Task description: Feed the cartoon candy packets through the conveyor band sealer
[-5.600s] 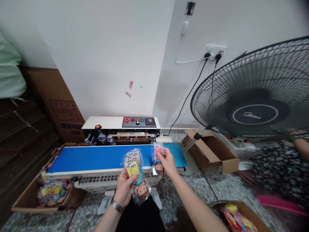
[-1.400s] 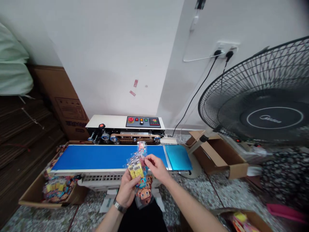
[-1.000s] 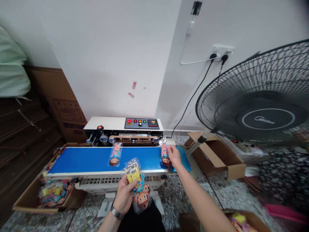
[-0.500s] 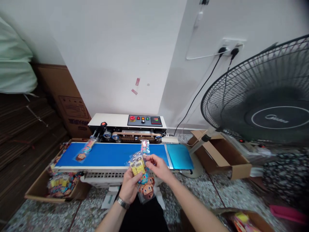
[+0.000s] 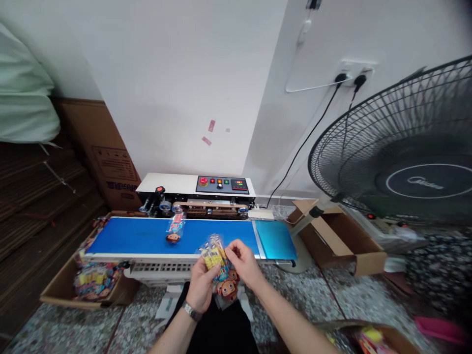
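Observation:
My left hand grips a fanned bunch of clear plastic packets in front of the belt's near edge. The packets have yellow labels, and brown-haired cartoon characters show at their lower end. With thumb and fingers pinched, my right hand is at the right edge of the bunch, seemingly on one packet; its fingertips partly hide the contact. Beyond my hands, a single packet lies on the blue conveyor belt, its top end at the rollers of the white sealing machine.
A cardboard box full of packets stands below the belt's left end. At the lower right is another box with colourful packets. A large fan and an opened carton stand at the right. Flattened cardboard is stacked at the left.
The packet near my hands has travelled left along the belt to the rollers. The one at the belt's left end is gone from it. My right hand stays at the bunch.

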Available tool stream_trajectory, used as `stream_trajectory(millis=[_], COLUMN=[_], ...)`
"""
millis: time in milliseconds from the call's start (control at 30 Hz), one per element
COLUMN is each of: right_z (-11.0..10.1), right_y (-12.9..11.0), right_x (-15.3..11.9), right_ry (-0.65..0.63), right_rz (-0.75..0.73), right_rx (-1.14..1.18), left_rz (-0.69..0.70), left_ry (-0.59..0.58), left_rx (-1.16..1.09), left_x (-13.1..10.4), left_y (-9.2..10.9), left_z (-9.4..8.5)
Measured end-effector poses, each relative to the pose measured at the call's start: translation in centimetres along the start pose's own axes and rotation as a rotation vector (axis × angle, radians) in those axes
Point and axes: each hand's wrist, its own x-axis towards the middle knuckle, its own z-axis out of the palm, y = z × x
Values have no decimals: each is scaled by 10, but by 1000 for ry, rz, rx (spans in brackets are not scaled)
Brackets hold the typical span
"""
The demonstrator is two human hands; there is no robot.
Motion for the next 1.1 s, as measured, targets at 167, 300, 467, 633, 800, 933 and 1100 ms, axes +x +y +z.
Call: stream_trajectory(millis=[167,300,467,633,800,933,1100], right_z=[2,1,5,10,13,9,-36], right_y=[1,-1,4,5,0,4,34], right_x=[-1,-2,-3,-2,-3,0,32], right_ry=[80,140,266,300,230,255,496], right_rz=[99,131,98,57,87,75,83], right_rx=[199,308,301,305,376,406,149], left_rz=[-8,-9,-5,-5,10,3,-33], left_ry=[10,15,15,12,41,57,122], left_rx=[-19,-44,-53,-18,3,-40,-29], left_x=[-1,0,0,-3,-4,-3,-3], left_y=[-2,-1,-1,-3,-6,-5,-2], left_z=[-2,-1,4,8,5,2,-7])
